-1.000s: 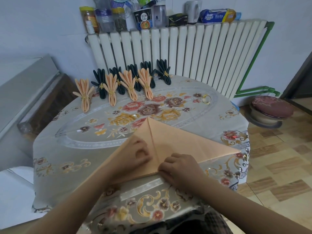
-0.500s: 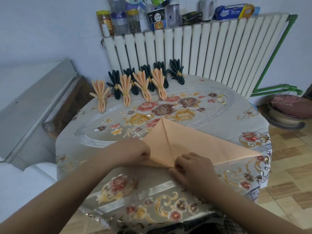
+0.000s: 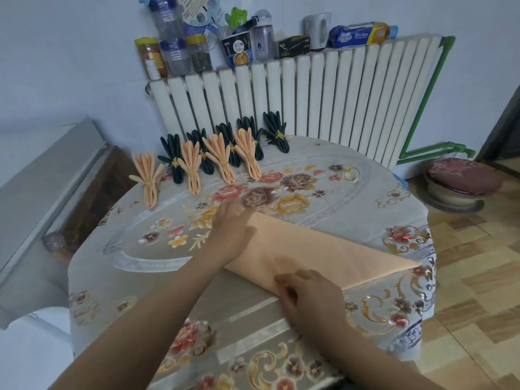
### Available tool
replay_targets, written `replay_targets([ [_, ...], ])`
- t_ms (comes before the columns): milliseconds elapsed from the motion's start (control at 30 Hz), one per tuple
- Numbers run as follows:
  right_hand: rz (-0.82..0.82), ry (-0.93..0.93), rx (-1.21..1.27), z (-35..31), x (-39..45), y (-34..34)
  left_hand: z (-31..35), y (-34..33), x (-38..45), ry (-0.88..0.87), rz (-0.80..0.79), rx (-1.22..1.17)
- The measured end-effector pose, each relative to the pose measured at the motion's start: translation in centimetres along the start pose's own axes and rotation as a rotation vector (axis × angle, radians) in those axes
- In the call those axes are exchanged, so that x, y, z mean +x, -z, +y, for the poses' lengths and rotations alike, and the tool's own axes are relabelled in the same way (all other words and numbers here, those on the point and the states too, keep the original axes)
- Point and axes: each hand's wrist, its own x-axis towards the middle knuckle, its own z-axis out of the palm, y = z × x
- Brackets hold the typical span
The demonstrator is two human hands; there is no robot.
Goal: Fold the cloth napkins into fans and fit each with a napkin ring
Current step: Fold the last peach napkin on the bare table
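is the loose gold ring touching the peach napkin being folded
Apart. The head view shows the loose gold ring lying alone on the tablecloth, with flowered cloth showing between it and the peach napkin.

Four peach fans stand finished along the far left edge of the table (image 3: 394,209): the first (image 3: 147,178) nearest the left edge, then a second (image 3: 191,168), a third (image 3: 221,157) and a fourth (image 3: 247,153), each cinched by its own ring. Behind them sit five dark fans, from the leftmost (image 3: 171,159) to the one furthest back (image 3: 277,130), also ringed. That makes nine done. One peach napkin (image 3: 323,254) lies flat near the front edge, under two hands, the left hand (image 3: 233,232) and the right hand (image 3: 306,294). One loose gold ring (image 3: 351,173) rests toward the far right edge.
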Motion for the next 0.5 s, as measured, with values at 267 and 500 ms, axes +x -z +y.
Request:
replay_targets([
  [267,-0.026,0.075,0.103,0.1,-0.5,-0.4,-1.0,-0.9,1.1,0.349,0.118,-0.623],
  [500,-0.033,0.102,0.099,0.0,-0.7,-0.1,-0.5,-1.6,1.2,0.322,0.041,-0.378],
])
